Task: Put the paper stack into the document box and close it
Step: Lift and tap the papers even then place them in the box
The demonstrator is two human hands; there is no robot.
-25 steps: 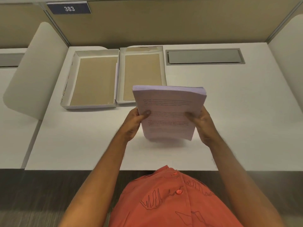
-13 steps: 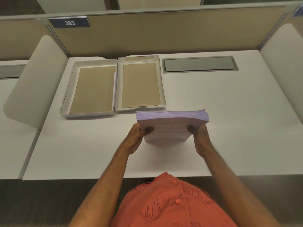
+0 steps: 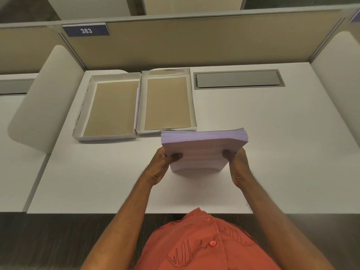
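Observation:
A thick stack of pale printed paper [image 3: 204,145] stands tilted on its lower edge on the white desk, its top edge toward the box. My left hand [image 3: 161,164] grips its left side and my right hand [image 3: 236,165] grips its right side, thumbs on the printed face. Behind the stack lies the open white document box, brown inside: one tray [image 3: 93,112] at the left and the joined other half [image 3: 191,102] to its right. Both halves are empty. The stack's top edge hides a little of the right half's near corner.
The white desk [image 3: 272,152] has a grey cable hatch [image 3: 238,78] at the back right. Beige partition panels with a label reading 383 [image 3: 85,30] close off the back. White curved side dividers [image 3: 44,98] stand at the left and right.
The stack has tipped down from nearly upright, facing me, to a flatter tilt with its lower edge on the desk. Both hands kept their grip; the view shifted downward.

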